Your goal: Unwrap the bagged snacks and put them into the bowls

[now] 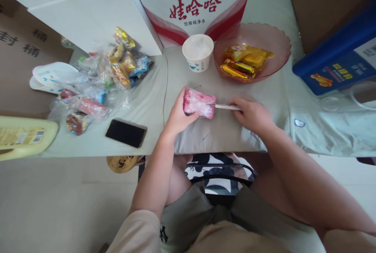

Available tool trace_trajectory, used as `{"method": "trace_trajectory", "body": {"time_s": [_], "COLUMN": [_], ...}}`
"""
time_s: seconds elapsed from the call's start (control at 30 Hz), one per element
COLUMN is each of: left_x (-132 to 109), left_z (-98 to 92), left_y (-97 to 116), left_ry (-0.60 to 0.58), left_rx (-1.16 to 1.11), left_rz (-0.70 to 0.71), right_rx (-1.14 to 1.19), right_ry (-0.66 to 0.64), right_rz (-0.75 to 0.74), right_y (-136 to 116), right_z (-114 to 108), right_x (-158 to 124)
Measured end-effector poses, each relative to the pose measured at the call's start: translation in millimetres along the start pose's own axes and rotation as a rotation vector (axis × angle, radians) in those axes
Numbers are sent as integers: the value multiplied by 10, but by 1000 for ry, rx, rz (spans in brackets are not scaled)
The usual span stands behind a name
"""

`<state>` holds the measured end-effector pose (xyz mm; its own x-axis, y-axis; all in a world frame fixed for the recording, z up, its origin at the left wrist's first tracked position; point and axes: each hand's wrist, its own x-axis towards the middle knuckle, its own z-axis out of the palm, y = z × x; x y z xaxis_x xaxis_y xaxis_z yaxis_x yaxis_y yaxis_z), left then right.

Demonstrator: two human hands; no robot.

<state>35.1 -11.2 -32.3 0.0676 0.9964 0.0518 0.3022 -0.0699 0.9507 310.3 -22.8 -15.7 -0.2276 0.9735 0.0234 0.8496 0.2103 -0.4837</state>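
Note:
My left hand (179, 114) is closed round the left end of a pink package (200, 103) in shiny clear wrap, holding it over the cloth-covered table. From the right, my right hand (255, 113) grips a slim, pale, straight tool (226, 107); whether it is a knife or scissors I cannot tell. The tool's narrow tip meets the package's right side, and how deep it goes is hidden. Just behind stands a white paper cup (198, 66) with whitish, clear-looking material in it. To its right, a pink translucent bowl (277, 49) holds several yellow-wrapped snacks (249, 58).
On the left lie a black phone (126, 132), a heap of wrapped snacks (120, 67) and white paper cups (55, 76). White cartons (194, 6) line the back. A blue box (331, 61) stands right, a pale yellow jug (26, 137) far left. The table's front edge is near my lap.

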Motion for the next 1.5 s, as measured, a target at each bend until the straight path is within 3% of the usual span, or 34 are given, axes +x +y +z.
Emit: {"method": "trace_trajectory", "body": {"time_s": [0.17,0.3,0.4,0.47,0.57,0.73,0.93,1.1,1.17,1.23,1.33,1.4,1.5], "left_x": [63,79,85,98,131,170,173,168,159,148,131,127,132], "left_z": [34,153,197,177,103,41,72,43,42,52,75,89,93], "left_y": [56,162,205,194,115,-1,55,65,58,48,34,32,35], "left_ry": [97,166,163,178,246,283,402,479,523,527,371,262,228], "left_rx": [80,-211,-519,-609,-639,-680,-531,-452,-417,-330,-108,21,89], "left_rz": [61,-67,-222,-288,-325,-401,-269,-265,-220,-151,-41,13,41], "right_rx": [-103,69,250,292,317,259,222,269,310,332,261,197,172], "right_ry": [99,219,156,113,76,-91,35,313,364,317,163,93,75], "right_rz": [85,-62,-279,-348,-332,-366,-352,-31,38,-20,-153,-171,-140], "right_y": [264,167,-15,-108,-153,-149,-120,7,5,-37,-118,-141,-111], "right_z": [-134,-61,29,59,55,65,32,-78,-95,-82,-17,29,56], "right_x": [-37,-51,-50,-46,-42,-48,-16,3,-7,-25,-44,-41,-21]}}
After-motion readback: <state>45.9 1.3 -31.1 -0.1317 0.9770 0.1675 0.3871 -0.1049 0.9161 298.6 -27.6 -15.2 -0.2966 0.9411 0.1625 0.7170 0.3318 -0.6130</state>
